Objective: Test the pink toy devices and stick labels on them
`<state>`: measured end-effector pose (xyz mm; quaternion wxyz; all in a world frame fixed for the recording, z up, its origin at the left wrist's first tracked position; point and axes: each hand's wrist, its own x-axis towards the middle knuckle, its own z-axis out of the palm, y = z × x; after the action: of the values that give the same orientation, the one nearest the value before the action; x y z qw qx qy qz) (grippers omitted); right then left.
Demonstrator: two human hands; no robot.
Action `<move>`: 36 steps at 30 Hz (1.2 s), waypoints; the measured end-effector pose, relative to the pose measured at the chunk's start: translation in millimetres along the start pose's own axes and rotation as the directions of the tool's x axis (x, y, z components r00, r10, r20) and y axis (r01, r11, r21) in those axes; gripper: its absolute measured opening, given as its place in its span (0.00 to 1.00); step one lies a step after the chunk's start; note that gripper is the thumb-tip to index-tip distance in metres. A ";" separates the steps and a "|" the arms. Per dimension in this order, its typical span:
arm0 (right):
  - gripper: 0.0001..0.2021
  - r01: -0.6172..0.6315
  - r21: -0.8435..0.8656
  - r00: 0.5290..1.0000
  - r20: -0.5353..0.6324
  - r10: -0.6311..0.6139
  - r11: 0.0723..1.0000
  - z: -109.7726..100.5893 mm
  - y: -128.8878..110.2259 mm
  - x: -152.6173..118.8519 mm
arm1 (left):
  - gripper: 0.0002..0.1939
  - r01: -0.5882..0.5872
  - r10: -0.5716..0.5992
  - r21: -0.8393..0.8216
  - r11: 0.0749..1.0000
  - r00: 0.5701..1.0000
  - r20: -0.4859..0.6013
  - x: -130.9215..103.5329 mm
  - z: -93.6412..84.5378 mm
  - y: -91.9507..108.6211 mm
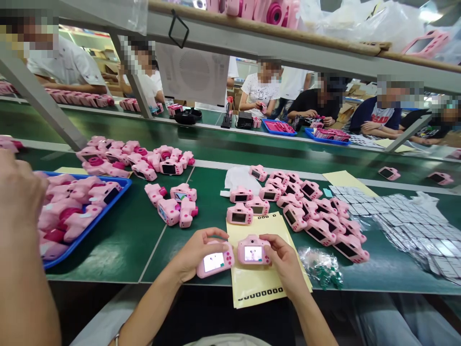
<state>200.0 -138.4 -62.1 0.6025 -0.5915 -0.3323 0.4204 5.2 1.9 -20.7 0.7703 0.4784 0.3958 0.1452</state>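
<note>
Two pink toy cameras with lit screens are held side by side near the table's front edge. My left hand [196,252] grips the left pink camera [215,261], tilted a little. Fingers and thumb of my right hand [283,257] close on the right side of the other pink camera [253,251], above a yellow sheet [257,288] with black marks. Both screens show a small figure on a white ground. Behind them, several pink cameras with dark screens [240,214] stand in a cluster that runs to the right.
A blue tray [124,185] of pink cameras lies left, beside another person's arm [21,250]. Small green items in clear bags [322,269] and rows of white stickers [414,221] lie right. A metal shelf frame [306,45] crosses above; people sit beyond.
</note>
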 end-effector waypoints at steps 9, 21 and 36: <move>0.18 0.270 -0.417 0.963 0.094 -0.255 0.868 -27.0 -8.0 16.4 | 0.36 0.000 -0.011 -0.195 0.981 0.999 -0.052 -26.6 10.9 3.1; 0.10 0.144 -0.693 0.972 -0.037 -0.234 0.707 -71.6 -3.1 -1.9 | 0.27 -0.146 0.087 0.285 0.947 0.974 0.210 -23.6 45.7 -15.2; 0.08 -0.038 -0.904 0.975 -0.127 -0.184 0.425 -43.7 -15.3 104.2 | 0.28 -0.069 -0.015 0.314 0.947 0.966 0.257 -19.6 30.4 -10.1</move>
<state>285.3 -62.9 -60.5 0.2413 -0.8465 -0.4665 0.0871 13.8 -33.9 -13.2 0.7248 0.6173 0.3047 0.0268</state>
